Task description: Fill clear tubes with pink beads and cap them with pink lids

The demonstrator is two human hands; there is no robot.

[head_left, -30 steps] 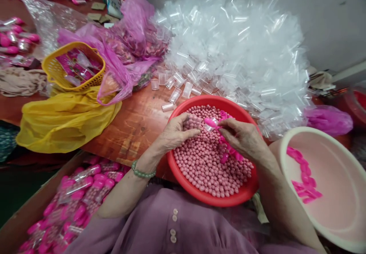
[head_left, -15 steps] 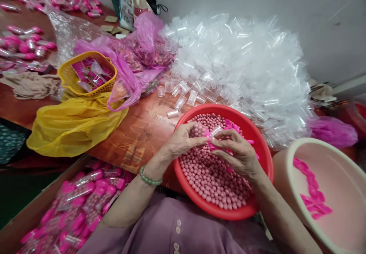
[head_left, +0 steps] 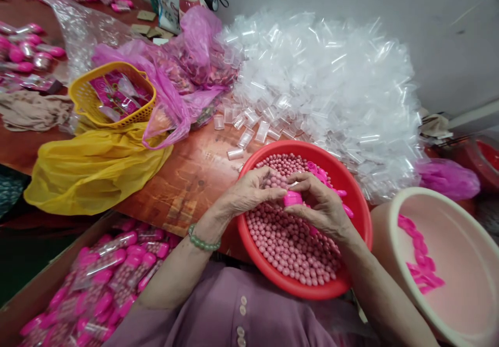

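Observation:
Over the red basin (head_left: 249, 248), my two hands meet at a bright pink cap (head_left: 292, 198). My right hand (head_left: 322, 201) closes its thumb and fingers around the cap and a clear plastic tube, which is mostly hidden behind those fingers. From the other side, the thumb of my left hand (head_left: 255, 191) presses against the cap, with the fingers bent behind it. Pink beads (head_left: 288, 258) fill much of the basin below. More pink plastic caps (head_left: 320, 174) lie among the beads at the basin's right side, partly covered by my right hand.
A large heap of clear tubes (head_left: 323, 76) rises behind the basin. To the right stands a cream tub (head_left: 463, 264) with pink pieces inside. Filled pink-capped tubes (head_left: 105, 279) lie in a box at lower left. A yellow basket (head_left: 83, 94) and yellow bag (head_left: 93, 170) sit left.
The pink cap has turned in my fingers and shows more of its face, while the clear tube is now mostly covered. The view has shifted slightly.

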